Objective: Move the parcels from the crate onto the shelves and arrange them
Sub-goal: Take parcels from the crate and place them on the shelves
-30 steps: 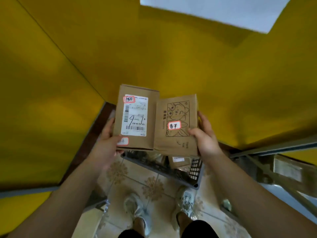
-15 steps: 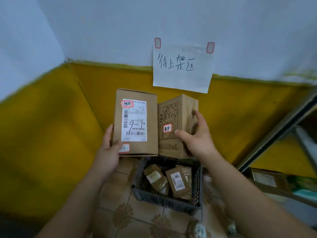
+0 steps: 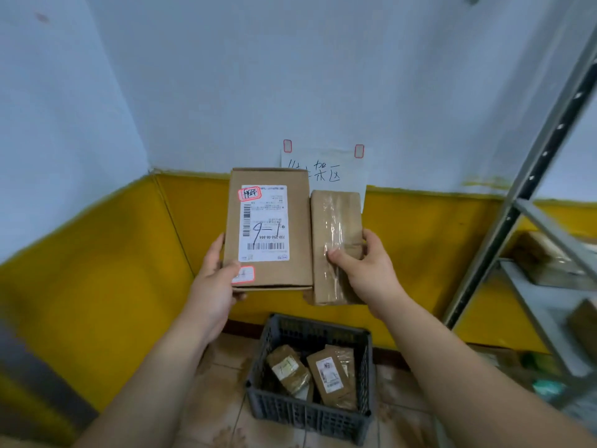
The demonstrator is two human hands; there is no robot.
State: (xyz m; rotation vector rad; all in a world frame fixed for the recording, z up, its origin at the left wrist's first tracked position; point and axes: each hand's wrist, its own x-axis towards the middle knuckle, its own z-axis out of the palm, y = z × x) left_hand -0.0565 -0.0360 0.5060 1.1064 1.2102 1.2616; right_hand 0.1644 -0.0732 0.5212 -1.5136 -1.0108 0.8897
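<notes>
My left hand [image 3: 214,286] grips the lower left corner of a brown cardboard parcel [image 3: 297,227] with a white shipping label, held upright at chest height. My right hand [image 3: 366,270] grips a narrower brown parcel [image 3: 334,221] sealed with clear tape, its taped side facing me, right beside the first. Below them a dark grey plastic crate [image 3: 307,412] stands on the tiled floor with several small brown parcels [image 3: 329,373] inside. A metal shelf unit [image 3: 529,185] stands at the right, with parcels [image 3: 546,260] on its boards.
A handwritten paper sign [image 3: 332,169] hangs on the wall behind the parcels. The wall is blue above and yellow below, meeting in a corner at the left. More items, blurred, lie on the lower shelf boards at the right.
The view has swung upward from the floor to the wall and shelf. My right hand has turned its parcel, so the printed face is gone and the taped side shows.
</notes>
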